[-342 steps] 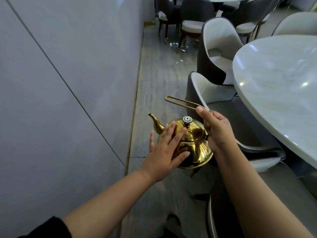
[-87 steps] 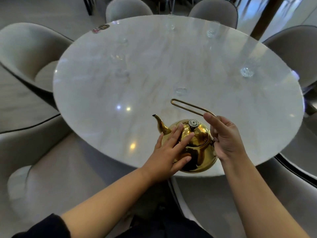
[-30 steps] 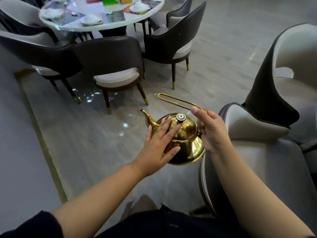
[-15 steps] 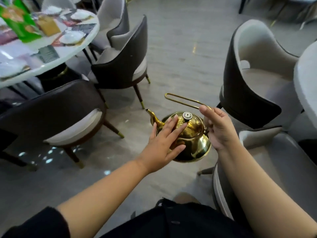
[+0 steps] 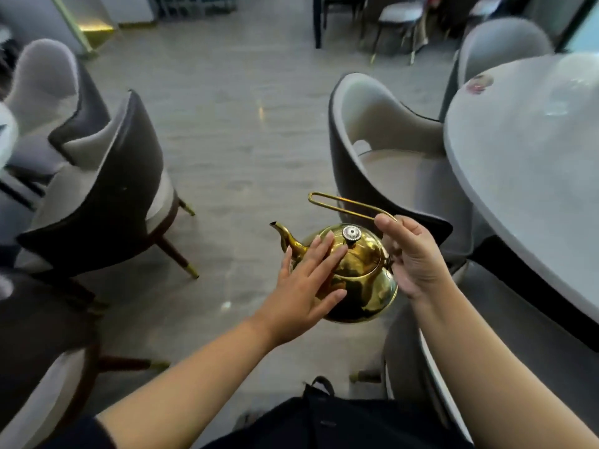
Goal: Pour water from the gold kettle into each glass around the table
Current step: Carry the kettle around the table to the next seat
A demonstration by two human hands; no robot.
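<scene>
The gold kettle (image 5: 363, 273) hangs upright in the air over the floor, its spout pointing left and its wire handle loop sticking out to the upper left. My right hand (image 5: 413, 257) grips the rear end of that handle. My left hand (image 5: 304, 286) lies flat with straight fingers against the kettle's lid and left side. The white round table (image 5: 525, 176) is at the right edge. On it a glass (image 5: 556, 106) shows only as a faint blur near the far side.
A grey chair (image 5: 382, 147) stands between the kettle and the table, another (image 5: 499, 43) behind the table. Dark-backed chairs (image 5: 107, 196) fill the left side. A round sticker (image 5: 479, 83) lies on the tabletop. Grey floor stretches ahead.
The view has swung right: the other laid table has slid out on the left and the white table has come into view on the right. Both hands keep the same hold on the kettle.
</scene>
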